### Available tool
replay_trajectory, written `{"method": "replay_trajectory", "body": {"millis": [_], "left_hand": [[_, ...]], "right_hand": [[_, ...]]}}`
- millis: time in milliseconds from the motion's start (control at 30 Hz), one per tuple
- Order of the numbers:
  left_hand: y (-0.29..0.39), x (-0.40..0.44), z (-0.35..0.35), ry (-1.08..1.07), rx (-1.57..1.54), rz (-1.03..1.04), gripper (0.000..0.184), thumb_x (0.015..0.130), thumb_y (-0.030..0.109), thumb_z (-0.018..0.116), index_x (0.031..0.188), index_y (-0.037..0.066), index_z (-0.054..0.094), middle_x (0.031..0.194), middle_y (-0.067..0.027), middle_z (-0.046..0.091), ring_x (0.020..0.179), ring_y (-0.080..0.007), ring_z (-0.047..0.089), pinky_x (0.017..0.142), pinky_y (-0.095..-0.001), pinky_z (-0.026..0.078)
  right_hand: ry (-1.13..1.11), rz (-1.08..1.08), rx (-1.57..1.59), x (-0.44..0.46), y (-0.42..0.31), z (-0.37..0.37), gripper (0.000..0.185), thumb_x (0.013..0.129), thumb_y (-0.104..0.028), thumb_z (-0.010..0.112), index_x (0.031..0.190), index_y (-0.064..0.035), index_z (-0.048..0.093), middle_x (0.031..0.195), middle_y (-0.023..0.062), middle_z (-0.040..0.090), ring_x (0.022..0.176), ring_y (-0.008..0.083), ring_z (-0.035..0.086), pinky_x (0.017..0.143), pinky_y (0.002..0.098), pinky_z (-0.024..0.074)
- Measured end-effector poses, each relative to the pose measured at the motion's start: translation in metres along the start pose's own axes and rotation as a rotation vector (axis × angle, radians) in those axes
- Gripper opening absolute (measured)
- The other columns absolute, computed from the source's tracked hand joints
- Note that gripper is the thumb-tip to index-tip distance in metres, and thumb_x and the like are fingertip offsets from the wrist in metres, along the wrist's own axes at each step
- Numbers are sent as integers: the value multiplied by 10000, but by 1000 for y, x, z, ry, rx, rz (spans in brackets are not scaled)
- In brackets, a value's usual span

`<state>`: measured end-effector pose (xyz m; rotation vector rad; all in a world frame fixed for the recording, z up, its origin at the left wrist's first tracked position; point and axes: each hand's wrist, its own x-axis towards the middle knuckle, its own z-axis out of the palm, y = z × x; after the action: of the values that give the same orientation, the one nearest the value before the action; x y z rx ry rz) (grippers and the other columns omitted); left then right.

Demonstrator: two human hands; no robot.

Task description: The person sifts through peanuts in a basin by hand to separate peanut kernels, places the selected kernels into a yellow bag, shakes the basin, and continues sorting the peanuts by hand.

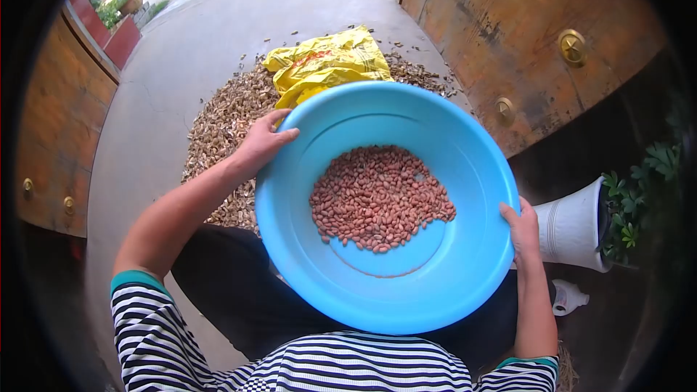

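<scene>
A large round blue basin (348,295) is held up over my lap, tilted toward me. Reddish-brown peanut kernels (377,199) lie in a heap on its bottom, and a bare strip of blue shows below them. My left hand (267,139) grips the rim at the upper left, its thumb over the edge. On the right side, my right hand (523,229) is closed on the rim, with the thumb on top and the other fingers mostly hidden behind it.
Beyond the basin a pile of peanut shells (225,127) covers the concrete floor (174,43), with a crumpled yellow sack (334,62) on it. Rusty metal doors (508,36) stand at both sides. At the right are a white pot (570,225) with a leafy plant and a small white container (569,297).
</scene>
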<state>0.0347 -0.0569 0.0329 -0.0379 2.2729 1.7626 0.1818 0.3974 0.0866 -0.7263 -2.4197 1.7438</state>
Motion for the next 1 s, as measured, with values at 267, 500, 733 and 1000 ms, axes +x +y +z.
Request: {"method": "replay_trajectory", "body": {"millis": [267, 500, 733, 1000], "left_hand": [[99, -5, 22, 3, 44, 231, 533, 877, 146, 626, 1363, 28, 443, 1034, -147, 651, 824, -143, 647, 714, -267, 538], [67, 36, 75, -17, 295, 293, 527, 849, 191, 639, 1329, 31, 493, 1108, -174, 648, 954, -214, 645, 846, -327, 513], [37, 26, 103, -137, 222, 192, 526, 833, 176, 655, 1305, -2, 508, 1129, -182, 641, 988, -227, 639, 877, -322, 497], [108, 14, 106, -77, 48, 273, 526, 883, 110, 607, 1380, 68, 442, 1078, -187, 651, 791, -144, 669, 646, -252, 547]], "right_hand": [[212, -206, 118, -50, -44, -39, 330, 870, -62, 553, 1170, 70, 520, 1009, 132, 626, 848, 177, 611, 799, 305, 496], [380, -214, -329, -50, 18, -68, 304, 853, -64, 564, 1138, 42, 555, 1010, 105, 622, 861, 163, 593, 801, 304, 470], [328, 47, 19, -75, 46, -73, 320, 825, -34, 563, 1135, 43, 558, 979, 106, 627, 824, 162, 590, 777, 300, 475], [460, -226, 158, -72, 37, -82, 333, 834, -19, 551, 1161, 41, 550, 996, 102, 625, 883, 163, 588, 796, 289, 470]]}}
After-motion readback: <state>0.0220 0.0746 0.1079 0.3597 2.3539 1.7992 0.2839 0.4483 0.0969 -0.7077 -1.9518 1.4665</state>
